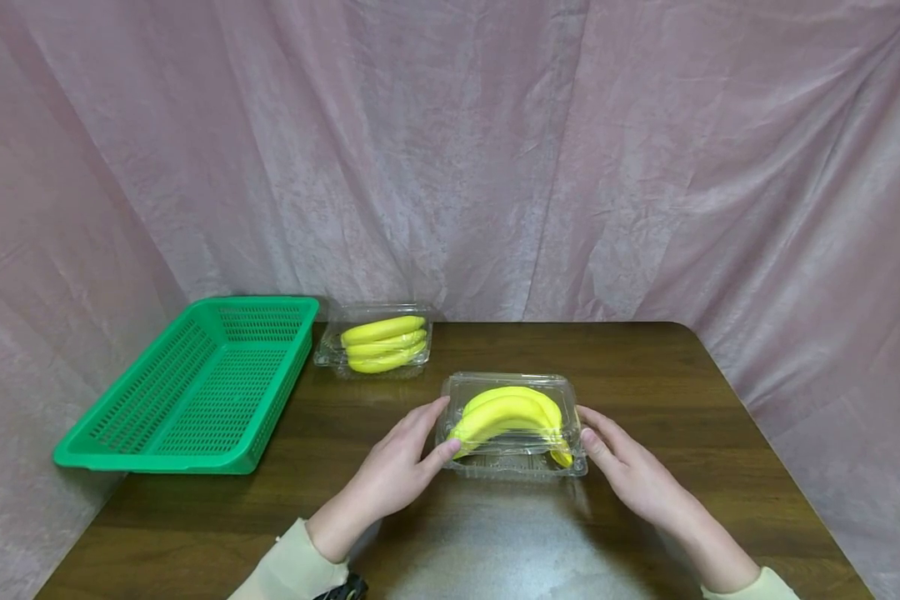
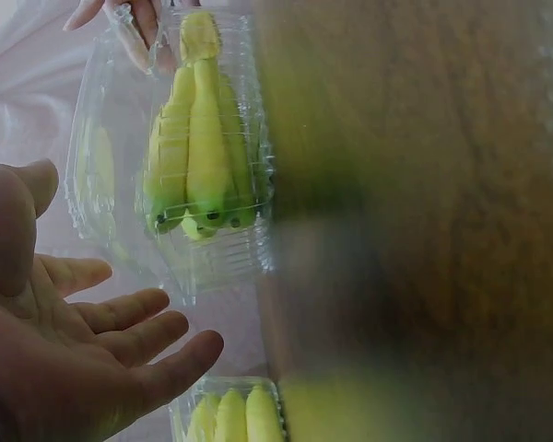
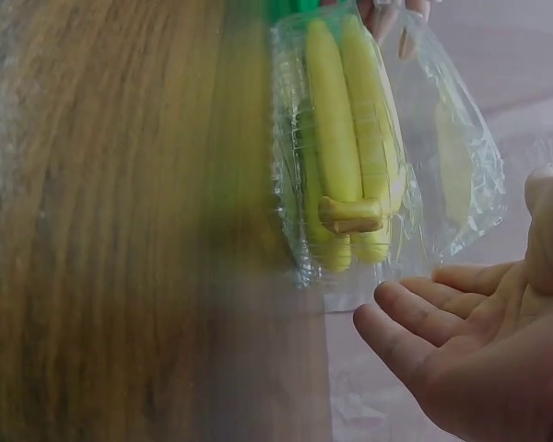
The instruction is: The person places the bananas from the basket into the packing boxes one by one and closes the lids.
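A clear plastic clamshell box (image 1: 513,462) rests on the table in front of me, with yellow bananas (image 1: 506,412) inside. Its lid arches over the fruit; whether it is fastened I cannot tell. At the box's left side is my left hand (image 1: 399,460), thumb and fingers spread. In the left wrist view, those extended fingers (image 2: 134,322) hold nothing. My right hand (image 1: 630,468) is beside the box's right side, fingers pointing toward it. The right wrist view shows that palm turned to the box, its fingers (image 3: 424,308) extended and gripping nothing.
A green perforated plastic basket (image 1: 277,425) stands at the left of the brown wooden table (image 1: 645,358). Beside it, near the back edge, sits another clear box (image 1: 333,357) holding several bananas (image 1: 382,343). A pinkish curtain (image 1: 450,167) hangs behind.
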### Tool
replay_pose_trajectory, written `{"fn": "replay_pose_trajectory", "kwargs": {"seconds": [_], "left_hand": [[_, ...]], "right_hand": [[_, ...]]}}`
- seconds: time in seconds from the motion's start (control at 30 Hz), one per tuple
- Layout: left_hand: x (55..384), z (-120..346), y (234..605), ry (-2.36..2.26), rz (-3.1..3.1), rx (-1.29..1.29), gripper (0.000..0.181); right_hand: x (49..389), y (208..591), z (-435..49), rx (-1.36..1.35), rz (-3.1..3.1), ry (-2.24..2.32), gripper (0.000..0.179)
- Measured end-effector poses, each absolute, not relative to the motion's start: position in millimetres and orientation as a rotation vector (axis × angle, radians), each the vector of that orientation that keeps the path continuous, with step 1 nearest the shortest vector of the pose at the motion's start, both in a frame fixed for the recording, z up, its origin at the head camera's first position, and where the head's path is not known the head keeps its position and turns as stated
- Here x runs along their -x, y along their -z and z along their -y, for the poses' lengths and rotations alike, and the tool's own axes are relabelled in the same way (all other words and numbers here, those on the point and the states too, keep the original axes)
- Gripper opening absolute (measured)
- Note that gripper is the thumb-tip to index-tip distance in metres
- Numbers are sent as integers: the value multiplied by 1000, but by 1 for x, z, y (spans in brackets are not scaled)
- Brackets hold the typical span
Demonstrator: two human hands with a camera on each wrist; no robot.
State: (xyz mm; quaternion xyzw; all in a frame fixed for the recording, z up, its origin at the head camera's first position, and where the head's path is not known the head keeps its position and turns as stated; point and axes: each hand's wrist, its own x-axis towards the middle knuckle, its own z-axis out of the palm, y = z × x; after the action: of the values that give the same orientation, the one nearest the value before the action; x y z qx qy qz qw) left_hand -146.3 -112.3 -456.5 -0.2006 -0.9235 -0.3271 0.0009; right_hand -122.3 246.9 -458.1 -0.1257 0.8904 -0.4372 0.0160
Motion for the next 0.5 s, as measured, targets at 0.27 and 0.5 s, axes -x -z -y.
{"fn": "replay_pose_trajectory", "kwargs": {"seconds": [0.27, 0.5], "left_hand": [[148, 113, 460, 1047, 2900, 620, 62], [148, 112, 464, 1057, 2896, 584, 61]], "right_hand": [[120, 460, -245, 381, -2778, 1376, 58], [119, 463, -243, 375, -2762, 1399, 58]]}}
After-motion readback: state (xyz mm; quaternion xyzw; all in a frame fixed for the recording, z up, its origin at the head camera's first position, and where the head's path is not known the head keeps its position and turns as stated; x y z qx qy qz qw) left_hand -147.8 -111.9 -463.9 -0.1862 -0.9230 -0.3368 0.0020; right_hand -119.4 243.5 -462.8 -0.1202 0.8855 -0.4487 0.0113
